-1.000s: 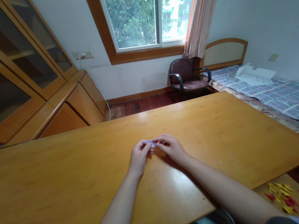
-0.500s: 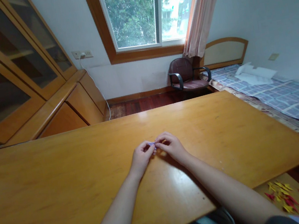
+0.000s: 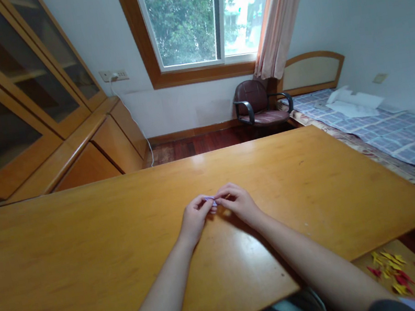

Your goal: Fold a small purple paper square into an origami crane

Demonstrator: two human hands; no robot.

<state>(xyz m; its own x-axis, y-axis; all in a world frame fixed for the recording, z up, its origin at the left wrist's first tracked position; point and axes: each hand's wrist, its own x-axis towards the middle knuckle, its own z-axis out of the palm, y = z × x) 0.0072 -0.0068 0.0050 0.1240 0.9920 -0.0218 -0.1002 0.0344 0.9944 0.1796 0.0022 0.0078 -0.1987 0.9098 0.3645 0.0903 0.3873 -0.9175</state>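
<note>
My left hand (image 3: 194, 220) pinches a purple piece (image 3: 210, 200), my right hand (image 3: 240, 206) pinches its right end, and yellow shapes (image 3: 388, 270) lie off near right!

Pale purple piece (image 3: 210, 198), yellow-brown tabletop (image 3: 88, 250)

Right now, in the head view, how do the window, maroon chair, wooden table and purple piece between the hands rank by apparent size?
1. Wooden table
2. Window
3. Maroon chair
4. Purple piece, partly hidden
The window and chair stand farther off.
</note>
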